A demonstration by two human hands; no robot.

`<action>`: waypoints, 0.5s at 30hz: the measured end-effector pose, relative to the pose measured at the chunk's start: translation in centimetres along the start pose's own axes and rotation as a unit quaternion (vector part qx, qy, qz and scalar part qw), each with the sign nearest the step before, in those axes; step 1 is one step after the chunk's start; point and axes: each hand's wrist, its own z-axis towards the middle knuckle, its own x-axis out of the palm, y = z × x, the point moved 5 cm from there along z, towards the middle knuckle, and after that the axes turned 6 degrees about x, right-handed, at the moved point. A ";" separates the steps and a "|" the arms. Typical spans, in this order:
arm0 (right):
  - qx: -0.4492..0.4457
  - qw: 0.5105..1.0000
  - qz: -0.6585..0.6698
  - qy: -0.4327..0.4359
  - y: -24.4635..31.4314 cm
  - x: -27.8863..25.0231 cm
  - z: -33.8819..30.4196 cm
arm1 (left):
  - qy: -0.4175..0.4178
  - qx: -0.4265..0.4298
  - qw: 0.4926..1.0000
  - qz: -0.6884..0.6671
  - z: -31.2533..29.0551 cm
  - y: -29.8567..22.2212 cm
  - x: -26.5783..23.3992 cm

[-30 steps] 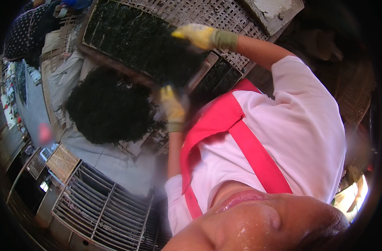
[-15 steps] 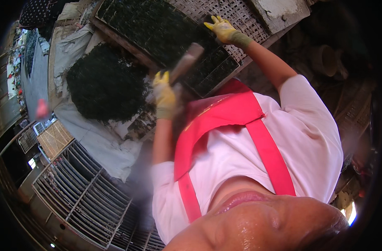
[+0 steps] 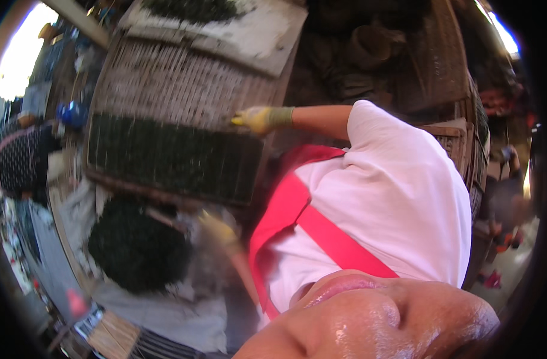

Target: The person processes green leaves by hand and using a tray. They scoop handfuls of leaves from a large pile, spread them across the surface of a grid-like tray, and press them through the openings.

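Observation:
My right hand (image 3: 255,119), in a yellow glove, reaches over the near right end of a slatted woven rack (image 3: 184,78). Its fingers are drawn together at the edge of a flat layer of dark green material (image 3: 172,158); what they grip is hidden. Below, my left hand (image 3: 218,230), also gloved and smeared by motion, is closed around the end of a wooden tool (image 3: 166,218). The tool's far end lies over a heap of dark green material (image 3: 136,248) beside the rack.
A pale board (image 3: 249,30) with more dark green material lies beyond the rack. Grey cloth (image 3: 160,314) spreads under the heap. Another person in dotted clothing (image 3: 25,158) stands at the far left. A round container (image 3: 372,45) sits at the upper right.
The whole view has turned. My left hand has swung the wooden tool from over the flat dark layer to the heap. My right hand stays by the layer's edge.

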 end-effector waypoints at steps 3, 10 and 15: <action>0.083 0.991 0.018 -0.099 -5.0 -1.6 -4.3 | 0.037 -0.036 0.985 -0.165 -0.6 0.0 5.8; 0.228 0.889 -0.058 -0.393 -20.4 -9.0 -1.5 | -0.015 -0.017 0.975 -0.219 4.4 -7.1 6.4; 0.139 0.940 0.086 -0.298 -27.7 -17.9 5.0 | -0.037 -0.209 0.905 -0.369 9.8 -14.3 14.2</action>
